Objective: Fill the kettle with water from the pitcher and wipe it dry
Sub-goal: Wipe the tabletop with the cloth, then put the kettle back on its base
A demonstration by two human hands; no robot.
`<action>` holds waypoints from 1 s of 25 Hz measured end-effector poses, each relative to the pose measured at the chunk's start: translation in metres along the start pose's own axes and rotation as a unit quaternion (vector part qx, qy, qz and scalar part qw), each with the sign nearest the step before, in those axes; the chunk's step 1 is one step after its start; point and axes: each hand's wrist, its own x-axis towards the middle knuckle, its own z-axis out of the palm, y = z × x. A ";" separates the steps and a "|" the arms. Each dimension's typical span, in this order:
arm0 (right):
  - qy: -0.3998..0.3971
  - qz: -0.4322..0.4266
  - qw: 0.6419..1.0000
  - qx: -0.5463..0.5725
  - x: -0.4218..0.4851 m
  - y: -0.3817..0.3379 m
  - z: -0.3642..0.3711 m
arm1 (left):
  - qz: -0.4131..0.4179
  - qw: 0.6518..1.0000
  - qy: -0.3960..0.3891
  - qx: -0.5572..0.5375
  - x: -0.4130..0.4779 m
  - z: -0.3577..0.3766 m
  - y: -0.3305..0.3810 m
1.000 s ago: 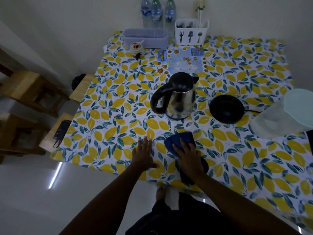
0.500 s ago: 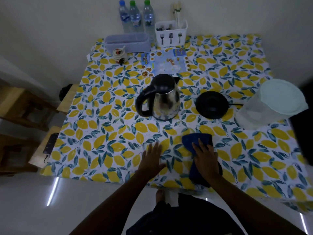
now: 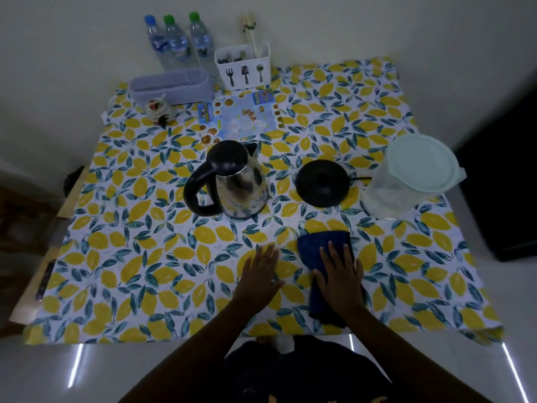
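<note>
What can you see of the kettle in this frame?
The kettle is shiny metal, apparently steel, with a black lid, shut, and a black loop handle pointing to the person's left; its spout faces the far side. It stands upright on the lemon-print tablecloth, off its round black base, which lies apart to its right. Neither hand touches it: the left hand lies flat on the tablecloth, the right hand on the blue cloth. Its water level cannot be seen.

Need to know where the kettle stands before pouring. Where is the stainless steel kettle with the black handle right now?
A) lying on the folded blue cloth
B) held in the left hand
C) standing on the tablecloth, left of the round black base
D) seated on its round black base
C: the stainless steel kettle stands on the lemon-print tablecloth, apart from the empty round black base to its right.
</note>
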 end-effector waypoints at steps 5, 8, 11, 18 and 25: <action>0.077 -0.074 0.989 0.106 0.035 -0.037 -0.027 | 0.002 0.995 0.085 -0.049 -0.006 -0.013 -0.008; 0.142 -0.141 0.965 0.169 0.068 -0.075 -0.055 | 0.009 0.971 0.218 -0.094 -0.013 -0.043 -0.016; 0.183 -0.199 0.948 0.170 0.101 -0.120 -0.092 | 0.014 0.939 0.333 -0.083 -0.010 -0.082 -0.037; 0.112 -0.256 0.958 0.068 0.164 -0.194 -0.127 | -0.055 0.915 0.387 -0.096 0.010 -0.172 -0.082; 0.128 -0.229 0.961 0.086 0.169 -0.201 -0.125 | -0.046 0.938 0.271 -0.211 0.029 -0.190 -0.103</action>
